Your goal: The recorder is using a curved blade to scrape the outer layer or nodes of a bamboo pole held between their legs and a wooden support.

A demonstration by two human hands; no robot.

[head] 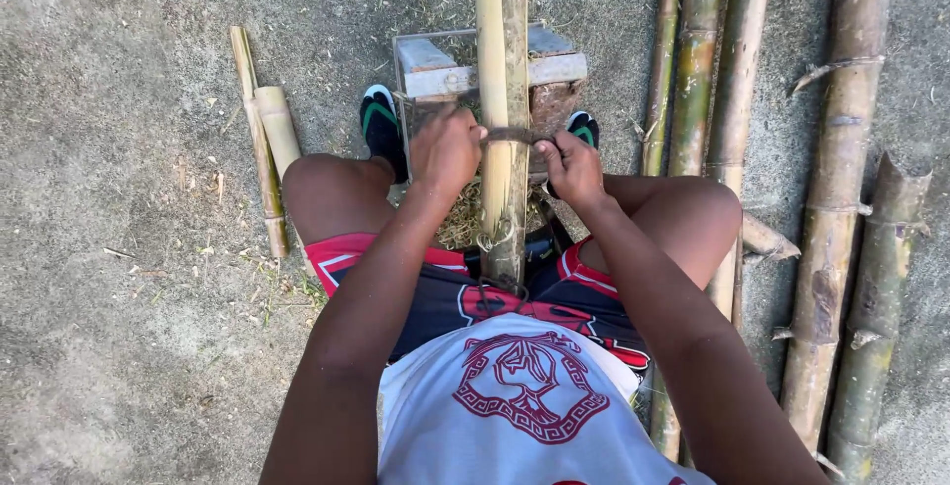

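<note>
The long, partly stripped yellow-green bamboo pole (503, 99) is lying lengthwise between the person's knees, propped on a low wood-and-metal stand (554, 67) at twelve o'clock. It looks stiff, light and splintery. Both grips are closed on a dark curved blade (509, 135) crossing it: left hand (445, 148) at nine o'clock, right hand (571, 166) at three. More bamboo poles (836, 198) are lying on the concrete floor (119, 297).

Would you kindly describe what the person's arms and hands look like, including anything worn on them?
Both arms are bare from shoulder to wrist, with no sleeves showing. The left hand and right hand wear no gloves, and no rings, watch or bands are visible.
</note>
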